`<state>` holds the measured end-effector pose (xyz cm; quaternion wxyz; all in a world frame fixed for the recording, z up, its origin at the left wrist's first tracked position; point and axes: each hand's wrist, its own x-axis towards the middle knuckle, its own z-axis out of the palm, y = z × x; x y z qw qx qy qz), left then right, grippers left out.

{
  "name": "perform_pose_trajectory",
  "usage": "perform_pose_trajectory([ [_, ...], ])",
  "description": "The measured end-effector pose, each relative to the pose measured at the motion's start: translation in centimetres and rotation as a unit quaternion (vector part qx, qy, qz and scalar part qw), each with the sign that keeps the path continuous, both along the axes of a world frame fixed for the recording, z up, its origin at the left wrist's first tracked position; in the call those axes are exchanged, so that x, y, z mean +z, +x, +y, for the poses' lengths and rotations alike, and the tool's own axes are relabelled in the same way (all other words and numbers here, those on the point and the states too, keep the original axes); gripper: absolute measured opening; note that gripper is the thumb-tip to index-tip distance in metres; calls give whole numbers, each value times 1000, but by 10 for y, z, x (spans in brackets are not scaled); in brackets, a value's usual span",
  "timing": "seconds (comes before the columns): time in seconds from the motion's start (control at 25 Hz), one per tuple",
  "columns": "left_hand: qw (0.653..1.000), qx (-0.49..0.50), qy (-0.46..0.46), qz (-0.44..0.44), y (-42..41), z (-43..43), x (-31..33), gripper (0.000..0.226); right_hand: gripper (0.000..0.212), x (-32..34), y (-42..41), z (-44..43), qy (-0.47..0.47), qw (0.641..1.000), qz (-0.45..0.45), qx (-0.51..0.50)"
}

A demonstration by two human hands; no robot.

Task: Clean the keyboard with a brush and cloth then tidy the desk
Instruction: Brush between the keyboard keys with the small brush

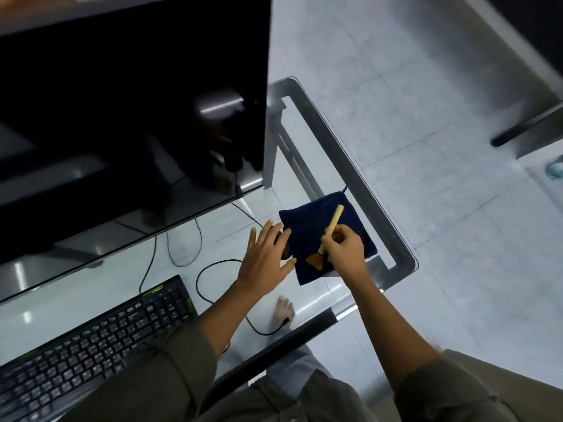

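Two hands are working at the right end of the glass desk (350, 166), and I judge the step to be taking up the brush for the keyboard. My right hand (345, 249) has its fingers curled round the middle of the brush (333, 222) handle, bristles pointing down and toward me just over the cloth (307, 226). My left hand (265, 263) lies with fingers straight and spread on a small dark thing at the cloth's left edge, mostly hidden, perhaps a mouse. To do this well I would carry the brush left, clear of the black cable (201, 284) looped between, and free the left hand to steady the keyboard (91, 336), which sits well apart at lower left. The brush is short, with a pale wooden handle and a flat tan fan of bristles. The cloth is dark blue, roughly square and lies flat near the desk's right rim.
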<state>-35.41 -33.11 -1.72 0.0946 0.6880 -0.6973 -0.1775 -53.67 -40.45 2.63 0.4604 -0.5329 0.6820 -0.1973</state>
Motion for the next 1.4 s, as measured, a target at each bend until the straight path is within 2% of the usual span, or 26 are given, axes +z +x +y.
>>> perform_pose_trajectory([
  [0.24, 990, 124, -32, 67, 112, 96, 18, 75, 13, 19, 84, 78, 6, 993, -96, 70],
  [0.4, 964, 252, -41, 71, 200, 209, 26, 79, 9, 19, 176, 148, -2, 973, -127, 190],
  [0.6, 912, 401, -39, 79, 277, 364, 16, 91, 8, 10, 292, 247, -6, 929, -121, 350],
  [0.76, 876, 473, -36, 89, 292, 443, -3, 104, 17, 8, 350, 305, -8, 886, -111, 450],
  [0.84, 869, 485, -11, 97, 296, 471, -15, 112, 21, 7, 374, 327, -13, 876, -87, 474],
  [0.96, 884, 460, 14, 87, 297, 486, -32, 118, 26, 5, 387, 343, -30, 859, -58, 508],
  [1.12, 896, 440, 38, 44, 299, 490, -44, 110, 30, 11, 393, 356, -22, 805, -27, 593],
  [1.28, 897, 438, 54, 11, 297, 487, -47, 103, 31, 11, 398, 354, -70, 829, -15, 555],
  [1.32, 897, 438, 54, 10, 296, 488, -47, 103, 30, 12, 398, 356, -62, 819, -10, 570],
  [1.4, 897, 439, 54, 9, 296, 489, -48, 103, 29, 13, 398, 364, -20, 778, 9, 628],
])
